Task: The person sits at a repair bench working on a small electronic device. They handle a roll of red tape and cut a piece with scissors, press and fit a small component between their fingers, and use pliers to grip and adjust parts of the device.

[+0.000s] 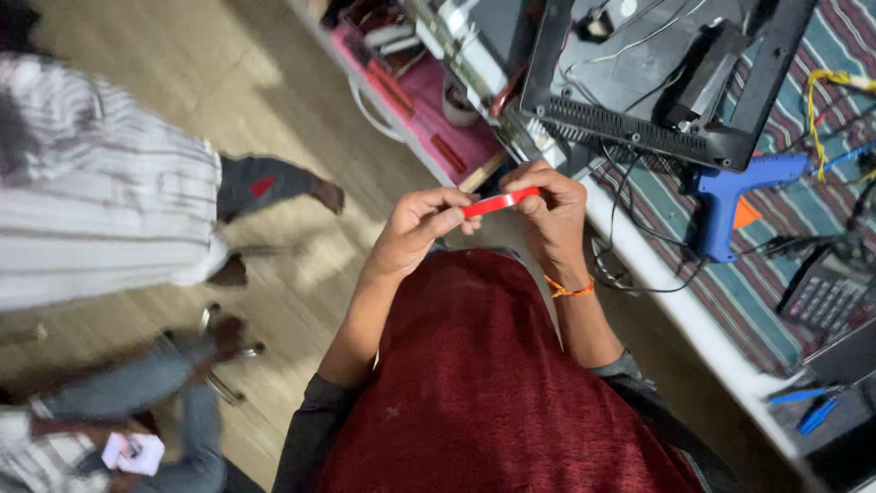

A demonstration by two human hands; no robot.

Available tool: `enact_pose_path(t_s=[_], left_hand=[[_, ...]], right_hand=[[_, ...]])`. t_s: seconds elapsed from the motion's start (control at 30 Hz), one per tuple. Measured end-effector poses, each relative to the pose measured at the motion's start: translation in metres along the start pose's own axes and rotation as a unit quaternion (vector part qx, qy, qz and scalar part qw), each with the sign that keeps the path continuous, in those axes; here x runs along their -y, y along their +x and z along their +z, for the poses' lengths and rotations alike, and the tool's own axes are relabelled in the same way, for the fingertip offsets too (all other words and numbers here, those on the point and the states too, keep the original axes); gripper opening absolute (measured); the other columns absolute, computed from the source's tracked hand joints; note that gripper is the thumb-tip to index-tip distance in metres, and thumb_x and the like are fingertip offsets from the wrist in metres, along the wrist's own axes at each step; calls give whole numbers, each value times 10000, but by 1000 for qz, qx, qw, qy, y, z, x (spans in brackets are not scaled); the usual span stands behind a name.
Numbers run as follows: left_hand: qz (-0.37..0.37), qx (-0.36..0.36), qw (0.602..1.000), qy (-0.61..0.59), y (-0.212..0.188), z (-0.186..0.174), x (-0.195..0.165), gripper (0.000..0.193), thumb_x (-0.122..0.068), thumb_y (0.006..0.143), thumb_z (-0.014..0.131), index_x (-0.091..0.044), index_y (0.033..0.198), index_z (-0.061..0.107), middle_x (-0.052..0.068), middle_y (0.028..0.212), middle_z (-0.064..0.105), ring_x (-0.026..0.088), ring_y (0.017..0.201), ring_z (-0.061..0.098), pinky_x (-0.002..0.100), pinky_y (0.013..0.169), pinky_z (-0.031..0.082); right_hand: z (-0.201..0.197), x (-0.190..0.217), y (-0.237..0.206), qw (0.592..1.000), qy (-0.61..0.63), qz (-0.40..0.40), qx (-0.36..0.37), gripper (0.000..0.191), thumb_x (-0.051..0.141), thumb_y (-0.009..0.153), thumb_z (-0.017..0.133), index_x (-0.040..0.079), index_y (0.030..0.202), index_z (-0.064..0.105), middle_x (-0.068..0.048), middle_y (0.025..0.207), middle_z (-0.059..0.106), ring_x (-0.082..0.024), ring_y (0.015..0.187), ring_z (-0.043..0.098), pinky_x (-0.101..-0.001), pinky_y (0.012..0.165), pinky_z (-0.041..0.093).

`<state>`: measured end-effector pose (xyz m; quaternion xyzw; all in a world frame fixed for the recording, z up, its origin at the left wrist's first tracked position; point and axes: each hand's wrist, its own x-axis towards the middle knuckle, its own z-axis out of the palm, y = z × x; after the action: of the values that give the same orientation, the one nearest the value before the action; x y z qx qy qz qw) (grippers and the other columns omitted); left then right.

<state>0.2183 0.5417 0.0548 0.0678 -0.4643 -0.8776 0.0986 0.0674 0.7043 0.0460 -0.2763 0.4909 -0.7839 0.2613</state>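
Your dark red knitted top fills the bottom of the view, and just past it, in front of your chest and clear of the bench, both hands meet on a thin red roll of tape seen nearly edge-on.

Slipping looks like the main risk: you hold the roll only by its narrow rim, so a hard pull at the free end could twist it out of your fingers and drop it to the pale wooden floor. Loose tape could also fold back and stick to itself if it goes slack.

Your left hand is closed on the roll's left end, thumb on top and fingers curled beneath. Your right hand, with an orange thread band at the wrist, pinches the right end between thumb and forefinger, the other fingers folded in.

To your right, a striped cloth covers the bench, carrying a blue glue gun, an opened black monitor shell with wires and a dark keypad device. Left of you, two other people occupy the floor, one in a striped shirt.
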Motion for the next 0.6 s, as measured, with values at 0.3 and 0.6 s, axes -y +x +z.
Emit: enact_pose_path(t_s=[0.3,0.6], left_hand=[[-66,107,991,-53,89,-87,-45,218,-144,1057,673,31,1186,692,61,1059,696,125,979,619,309,952,527],[51,19,962,268,127,-118,-90,192,-80,1039,630,-6,1215,651,37,1211,680,116,1013,678,281,875,587]], right_hand=[[55,-27,76,988,122,-50,-84,311,349,1016,753,48,1042,684,-24,908,618,-184,884,559,-376,901,511],[59,-44,138,937,-347,5,-37,223,110,958,756,-3,1151,757,-52,904,652,-118,792,561,-260,703,421]])
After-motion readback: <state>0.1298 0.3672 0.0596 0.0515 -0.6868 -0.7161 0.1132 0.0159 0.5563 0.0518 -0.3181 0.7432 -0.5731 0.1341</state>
